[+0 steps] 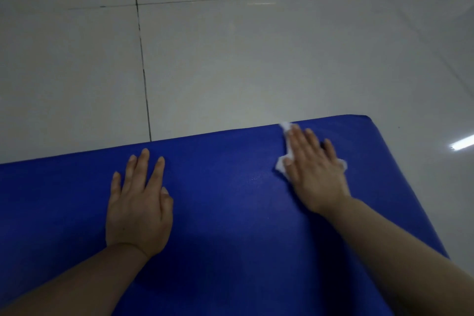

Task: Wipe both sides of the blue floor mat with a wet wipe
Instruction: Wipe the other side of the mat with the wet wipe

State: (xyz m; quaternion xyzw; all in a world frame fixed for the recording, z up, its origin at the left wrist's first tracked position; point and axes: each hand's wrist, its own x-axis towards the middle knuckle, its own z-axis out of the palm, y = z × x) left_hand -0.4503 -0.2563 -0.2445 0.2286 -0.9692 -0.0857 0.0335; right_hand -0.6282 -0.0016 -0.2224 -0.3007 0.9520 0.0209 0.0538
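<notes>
Pressing flat, our right hand (314, 161) pins the white wet wipe (282, 165) against the blue floor mat (230, 200), near the mat's far right corner. That grip is a spread palm with straight fingers; nothing is curled round the wipe, which only peeks out at the fingertips and on both sides of the hand. Our left hand (139, 202) lies open too, fingers straight, resting on the mat well apart from the wipe and holding nothing; we judge it steadies the mat on the tiled floor (230, 59).

The relation that matters: the mat runs long from left to right across our view, and almost all of its visible face stretches left of the wipe, toward our left hand and back toward our body. The right hand is the one on the wipe, so we judge the next stroke would sweep leftward or pull toward us along that surface. The underside is hidden, so whether it has been wiped we cannot tell.
</notes>
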